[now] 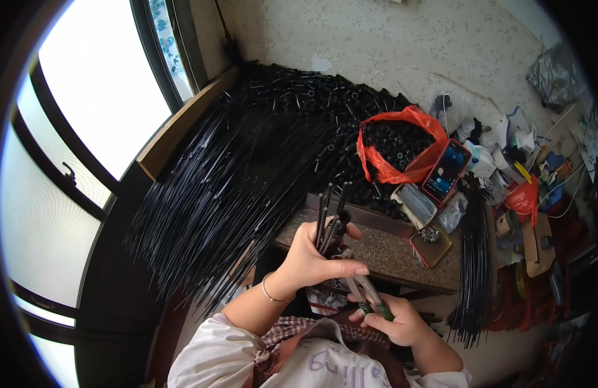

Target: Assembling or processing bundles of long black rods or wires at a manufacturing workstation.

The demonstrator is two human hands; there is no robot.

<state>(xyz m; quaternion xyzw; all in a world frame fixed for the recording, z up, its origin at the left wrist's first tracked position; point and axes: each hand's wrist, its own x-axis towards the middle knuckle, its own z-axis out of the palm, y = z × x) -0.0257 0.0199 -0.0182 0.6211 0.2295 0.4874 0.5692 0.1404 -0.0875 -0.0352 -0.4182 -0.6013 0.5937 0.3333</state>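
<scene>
My left hand (307, 257) is closed around a small bunch of black rods (323, 216) whose ends stick up past the fingers. A dark round piece shows among them near the fingertips. Below it, my right hand (404, 323) grips a pair of pliers (373, 299) by its green-tipped handles. The pliers point up toward the bunch, and the left thumb lies across or close to their upper part. Their jaws are hard to make out behind the left hand. Both hands are in front of my body, at the near edge of a speckled table (435, 275).
A large heap of long thin black rods (215, 200) covers the left. Black fittings (312, 90) are piled behind. A red plastic bag (412, 171) of small black parts, a phone (446, 169) and a small tray (432, 246) stand right, beside another rod bundle (475, 271) and clutter.
</scene>
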